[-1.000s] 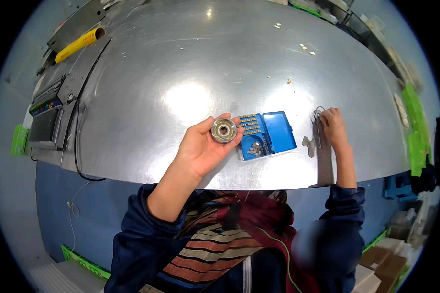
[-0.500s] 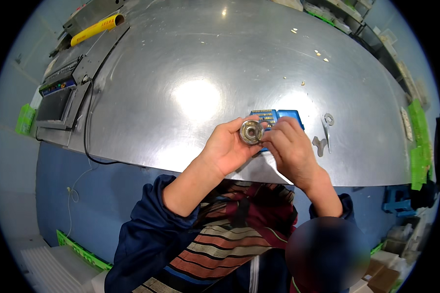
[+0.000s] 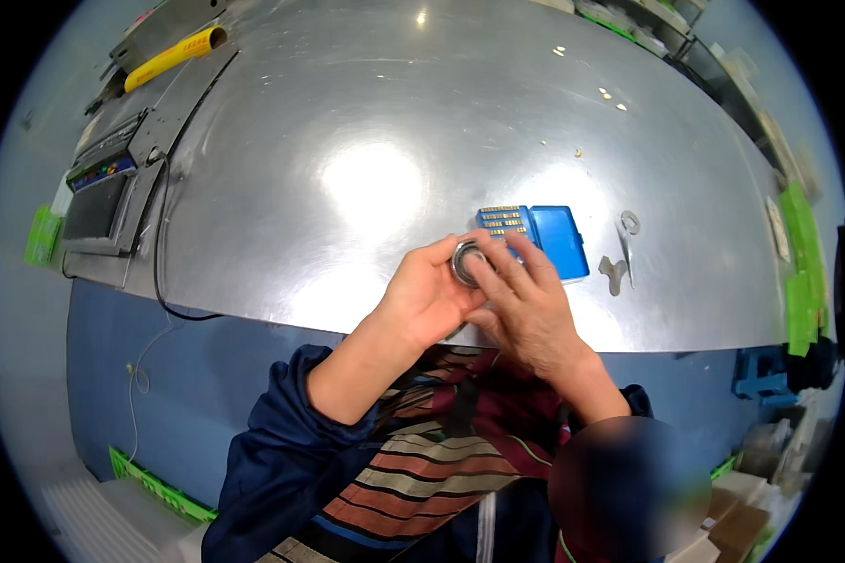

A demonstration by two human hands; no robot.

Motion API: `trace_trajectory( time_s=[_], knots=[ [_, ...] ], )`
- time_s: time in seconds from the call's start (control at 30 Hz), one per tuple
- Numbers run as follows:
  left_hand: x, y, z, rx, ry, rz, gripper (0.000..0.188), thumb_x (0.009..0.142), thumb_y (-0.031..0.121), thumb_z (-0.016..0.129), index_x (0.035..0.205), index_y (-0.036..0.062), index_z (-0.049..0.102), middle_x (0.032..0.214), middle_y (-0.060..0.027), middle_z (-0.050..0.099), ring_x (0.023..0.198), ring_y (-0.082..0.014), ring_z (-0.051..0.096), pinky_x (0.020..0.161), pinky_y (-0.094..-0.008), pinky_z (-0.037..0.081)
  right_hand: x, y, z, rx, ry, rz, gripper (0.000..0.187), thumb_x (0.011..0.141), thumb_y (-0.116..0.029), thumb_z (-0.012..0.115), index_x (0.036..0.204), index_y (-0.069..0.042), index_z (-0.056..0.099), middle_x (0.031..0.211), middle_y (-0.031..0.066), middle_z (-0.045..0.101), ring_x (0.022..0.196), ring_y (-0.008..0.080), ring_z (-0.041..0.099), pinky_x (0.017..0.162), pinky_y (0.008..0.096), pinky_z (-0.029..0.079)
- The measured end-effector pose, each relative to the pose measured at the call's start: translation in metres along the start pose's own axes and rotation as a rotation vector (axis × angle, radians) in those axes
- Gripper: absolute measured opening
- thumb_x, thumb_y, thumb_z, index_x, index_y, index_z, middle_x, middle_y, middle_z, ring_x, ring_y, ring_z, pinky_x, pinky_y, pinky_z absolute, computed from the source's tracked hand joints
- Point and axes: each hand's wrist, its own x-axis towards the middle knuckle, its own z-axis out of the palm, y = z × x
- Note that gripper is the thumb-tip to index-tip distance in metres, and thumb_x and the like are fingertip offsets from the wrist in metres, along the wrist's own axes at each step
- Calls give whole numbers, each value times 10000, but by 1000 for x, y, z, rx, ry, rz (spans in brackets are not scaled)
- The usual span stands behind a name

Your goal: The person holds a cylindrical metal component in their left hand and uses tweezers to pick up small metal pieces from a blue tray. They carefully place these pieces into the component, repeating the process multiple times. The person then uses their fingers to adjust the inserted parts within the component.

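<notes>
Above the table's near edge, my left hand (image 3: 421, 293) holds a round metal part (image 3: 459, 265) with a shiny rim and a hollow middle, cradled in its fingers. My right hand (image 3: 532, 314) curls over that same part from the right, fingertips against its face and covering much of it. Whether something small sits under those fingertips is hidden. Just beyond my hands lies a blue case, its blue lid (image 3: 560, 242) folded back to the right. Rows of small gold-coloured pieces (image 3: 502, 218) fill its left half, partly covered by my fingers.
Right of the case lie a metal ring (image 3: 630, 222), a slim pointed metal tool (image 3: 627, 255) and a flat, lobed metal plate (image 3: 613, 275). Pale crumbs (image 3: 607, 95) dot the far metal table (image 3: 282, 188). At left are a dark-screened device (image 3: 99, 214), its black cable (image 3: 162, 272) and a yellow tube (image 3: 176, 58).
My right hand has shifted left and nearer, from pinching beside the metal part to covering its face. The part has tilted and moved slightly left. More of the blue lid now shows.
</notes>
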Motion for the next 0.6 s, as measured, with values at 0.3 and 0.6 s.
trace_trajectory(
  time_s=[0.3, 0.6],
  knots=[
    [-5, 8, 0, -100, 33, -2, 397, 995, 221, 413, 1262, -73, 412, 1259, -281, 479, 1183, -441, 479, 1047, -515, 416, -20, 58, -25, 75, 298, 288, 389, 717, -2, 709, 1094, -53, 628, 958, 142, 657, 865, 318, 636, 739, 379, 527],
    [-1, 8, 10, 67, 22, 13, 462, 846, -78, 519, 1290, -44, 395, 1289, -263, 449, 1186, -387, 499, 1045, -448, 446, -76, 222, -63, -114, -168, 781, 439, 791, 24, 632, 1219, -67, 600, 1177, 150, 590, 995, 328, 609, 859, 391, 502]
  ],
)
